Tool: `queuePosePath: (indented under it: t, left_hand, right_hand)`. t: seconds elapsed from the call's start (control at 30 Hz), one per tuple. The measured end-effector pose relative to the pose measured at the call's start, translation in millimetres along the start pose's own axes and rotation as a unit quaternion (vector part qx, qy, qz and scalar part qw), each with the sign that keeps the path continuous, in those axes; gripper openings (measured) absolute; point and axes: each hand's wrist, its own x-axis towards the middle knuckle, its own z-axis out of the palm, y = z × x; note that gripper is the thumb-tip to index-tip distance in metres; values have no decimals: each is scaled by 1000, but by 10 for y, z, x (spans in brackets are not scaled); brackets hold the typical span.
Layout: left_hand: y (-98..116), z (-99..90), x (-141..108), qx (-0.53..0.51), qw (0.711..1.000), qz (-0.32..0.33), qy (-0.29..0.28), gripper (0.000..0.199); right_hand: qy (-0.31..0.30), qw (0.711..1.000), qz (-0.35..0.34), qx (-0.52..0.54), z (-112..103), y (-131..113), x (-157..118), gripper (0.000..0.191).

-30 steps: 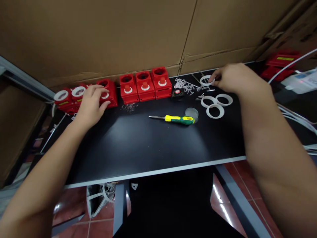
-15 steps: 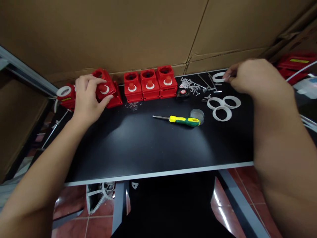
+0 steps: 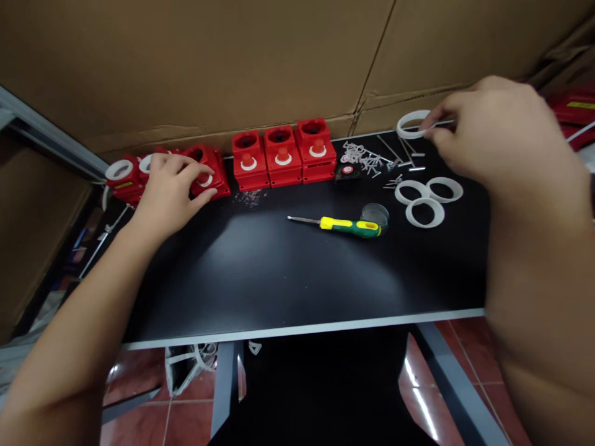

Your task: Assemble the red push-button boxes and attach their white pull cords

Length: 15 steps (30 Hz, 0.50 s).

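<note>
My left hand (image 3: 174, 189) rests at a red housing (image 3: 218, 176) at the back left, fingers curved and thumb apart over its white-ringed knob. Whether it grips the housing I cannot tell. At the back right, my right hand (image 3: 488, 133) pinches a white ring (image 3: 403, 126) between thumb and fingers, raised a little above the table. Three more white rings (image 3: 437, 214) lie below it. Left of them is a heap of small white parts and metal pins (image 3: 360, 156). Three red housings (image 3: 282, 158) stand side by side at the back middle.
A yellow-green screwdriver (image 3: 351, 227) lies mid-table beside a clear round dish (image 3: 374, 214). A small black piece (image 3: 348, 172) sits near the pins. Cardboard (image 3: 232, 62) rises behind the black table (image 3: 242, 279). More red parts (image 3: 576, 108) are at the far right.
My right hand has lifted the white ring slightly up and left. My left hand has settled lower on the red housing, which now leans less upright. The view has shifted a little.
</note>
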Motion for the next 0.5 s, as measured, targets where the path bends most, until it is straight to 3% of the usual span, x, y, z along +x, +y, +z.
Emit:
queuePosePath:
  t: [0.17, 0.27, 0.37, 0.5]
  left_hand:
    - [265, -206, -46, 19, 998, -5, -60, 41]
    - [312, -308, -72, 54, 992, -23, -109, 54]
    - [213, -324, -82, 69, 987, -13, -144, 67]
    - [-23, -217, -86, 28, 993, 49, -101, 62]
  right_hand:
    - [68, 995, -52, 49, 15, -78, -45, 23]
    - [82, 993, -66, 61, 9, -190, -100, 23]
    - [91, 988, -84, 91, -37, -313, -173, 16]
    - [67, 981, -108, 144, -117, -438, -275, 19]
